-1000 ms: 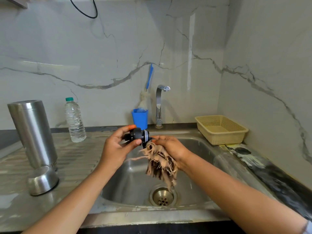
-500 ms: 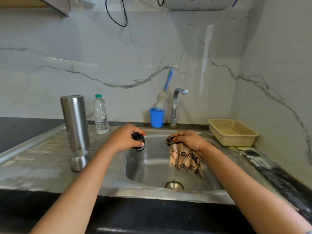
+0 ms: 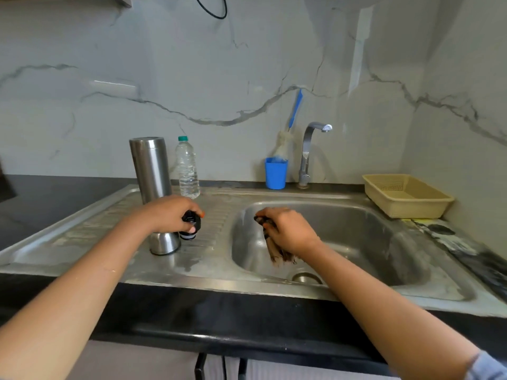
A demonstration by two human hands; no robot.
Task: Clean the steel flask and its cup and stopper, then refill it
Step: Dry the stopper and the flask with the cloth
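Note:
The steel flask (image 3: 150,165) stands upright on the ribbed drainboard (image 3: 82,237), without its stopper. Its steel cup (image 3: 164,243) sits upside down just in front of it. My left hand (image 3: 167,213) grips the black stopper (image 3: 190,226) from above, low over the drainboard right beside the cup; whether it touches the surface is unclear. Over the sink basin (image 3: 356,237), my right hand (image 3: 288,231) holds a bunched brown striped cloth (image 3: 278,253) that hangs down toward the drain (image 3: 306,277).
A clear water bottle (image 3: 187,171) with a green cap stands behind the flask. A blue cup (image 3: 275,173) with a bottle brush sits by the tap (image 3: 311,149). A beige plastic basket (image 3: 406,194) is at the right. The counter's black edge runs along the front.
My left hand carried the stopper left from over the basin and down to the drainboard beside the cup. The right hand lowered the cloth further into the sink basin.

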